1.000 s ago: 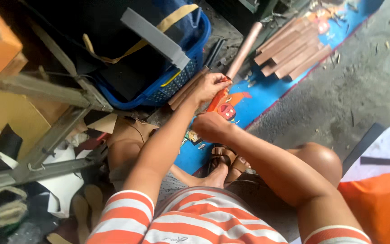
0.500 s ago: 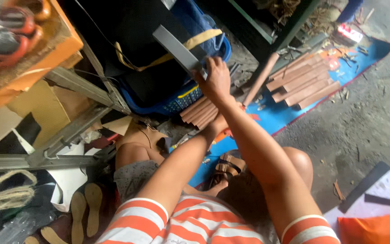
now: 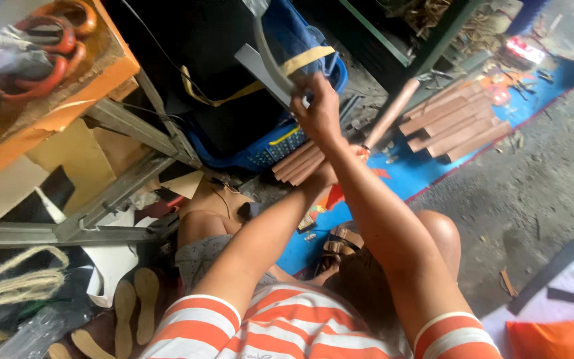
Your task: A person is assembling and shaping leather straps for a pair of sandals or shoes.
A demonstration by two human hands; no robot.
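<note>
My right hand [image 3: 317, 110] is raised and shut on a long grey strip [image 3: 260, 66] that curves up out of a blue basket [image 3: 267, 149] holding dark material. My left hand [image 3: 323, 176] is lower, at the near end of a small stack of brown leather strips [image 3: 297, 161] on a blue mat [image 3: 420, 169]. My right forearm crosses over it and hides most of the fingers, so its grip does not show. I sit on the floor with knees bent, sandals under me.
A larger pile of brown strips [image 3: 453, 123] and a brown tube [image 3: 393, 110] lie farther along the mat. An orange bench with red-handled scissors [image 3: 54, 40] stands at left over a metal frame [image 3: 120, 186]. Shoe soles [image 3: 134, 299] and rope [image 3: 14, 286] lie at bottom left.
My right hand has risen from the mat to the basket and taken hold of the grey strip, lifting it upward. My view has tilted up and left.
</note>
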